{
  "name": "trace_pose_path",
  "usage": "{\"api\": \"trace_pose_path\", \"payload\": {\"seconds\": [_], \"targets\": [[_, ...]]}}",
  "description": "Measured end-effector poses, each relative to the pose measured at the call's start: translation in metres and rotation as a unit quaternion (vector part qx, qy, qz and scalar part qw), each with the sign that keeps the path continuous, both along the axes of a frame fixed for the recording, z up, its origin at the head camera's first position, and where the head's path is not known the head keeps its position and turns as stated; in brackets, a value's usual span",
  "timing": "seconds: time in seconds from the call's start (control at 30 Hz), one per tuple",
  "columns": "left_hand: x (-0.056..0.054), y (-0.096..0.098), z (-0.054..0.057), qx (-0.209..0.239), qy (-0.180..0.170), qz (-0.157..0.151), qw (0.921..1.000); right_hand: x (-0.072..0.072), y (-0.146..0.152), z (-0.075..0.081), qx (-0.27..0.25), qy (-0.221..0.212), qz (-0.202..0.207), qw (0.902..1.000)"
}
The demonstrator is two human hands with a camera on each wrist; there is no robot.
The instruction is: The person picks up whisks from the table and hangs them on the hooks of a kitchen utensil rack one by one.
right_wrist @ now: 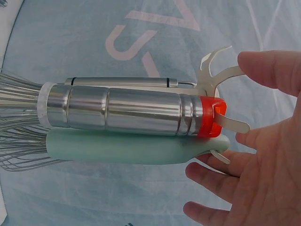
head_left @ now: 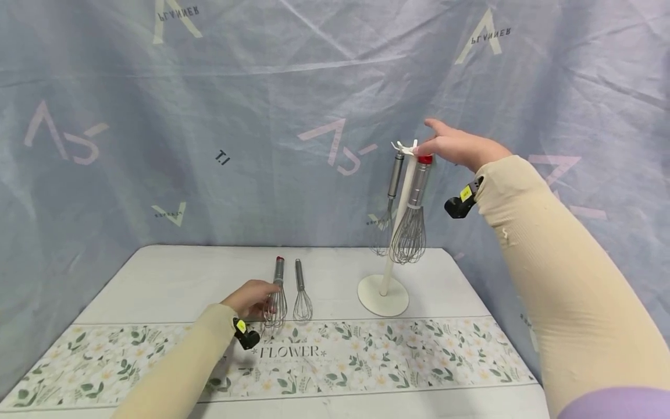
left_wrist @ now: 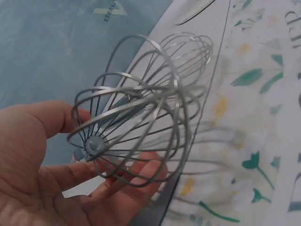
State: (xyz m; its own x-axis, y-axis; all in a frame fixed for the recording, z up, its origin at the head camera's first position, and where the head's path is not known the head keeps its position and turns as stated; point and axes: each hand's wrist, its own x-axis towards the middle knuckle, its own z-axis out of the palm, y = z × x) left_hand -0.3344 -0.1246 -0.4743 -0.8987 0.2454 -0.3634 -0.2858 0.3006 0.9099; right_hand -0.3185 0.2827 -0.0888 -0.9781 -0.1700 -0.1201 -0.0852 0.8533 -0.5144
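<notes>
My left hand (head_left: pixel 250 298) grips a metal whisk with a red end (head_left: pixel 279 272) low over the table, the fingers round it where the wires meet the handle. In the left wrist view its wire loops (left_wrist: pixel 175 117) point away from the palm. Up at the right, my right hand (head_left: pixel 463 145) is at the top of a white hook stand (head_left: pixel 389 276), with spread fingers and the thumb at one hook. A thick silver whisk with a red end (right_wrist: pixel 141 110), a slim silver whisk (right_wrist: pixel 124 82) and a mint-green-handled whisk (right_wrist: pixel 122 147) hang there.
A smaller metal whisk (head_left: pixel 300 276) lies on the white table just right of my left hand. A floral printed band (head_left: pixel 366 355) crosses the table in front. Behind stands a grey-blue curtain (head_left: pixel 235 116), close to the stand.
</notes>
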Motion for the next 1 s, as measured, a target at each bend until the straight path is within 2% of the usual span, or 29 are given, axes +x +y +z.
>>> {"api": "trace_pose_path", "payload": {"seconds": [0.23,0.37,0.5,0.67,0.83,1.0], "targets": [[-0.001,-0.006,0.004,0.006,0.006,0.014,0.9999,-0.003,0.0,-0.005,-0.003,-0.004,0.004,1.0],[-0.004,-0.004,0.015,0.0,0.017,0.012,0.9998,-0.004,0.002,-0.004,-0.001,-0.001,0.007,1.0],[-0.007,0.001,0.025,0.012,0.025,0.01,0.9996,-0.004,0.003,-0.003,0.0,0.002,0.007,1.0],[-0.011,0.004,0.035,0.067,0.033,0.007,0.9972,-0.002,0.005,-0.004,0.0,-0.001,0.008,1.0],[-0.017,0.006,0.04,0.152,0.028,0.011,0.9879,-0.003,0.006,-0.004,-0.003,-0.003,0.008,1.0],[-0.019,0.009,0.047,0.191,0.034,-0.004,0.981,-0.004,0.006,-0.005,-0.004,-0.001,0.008,1.0]]}}
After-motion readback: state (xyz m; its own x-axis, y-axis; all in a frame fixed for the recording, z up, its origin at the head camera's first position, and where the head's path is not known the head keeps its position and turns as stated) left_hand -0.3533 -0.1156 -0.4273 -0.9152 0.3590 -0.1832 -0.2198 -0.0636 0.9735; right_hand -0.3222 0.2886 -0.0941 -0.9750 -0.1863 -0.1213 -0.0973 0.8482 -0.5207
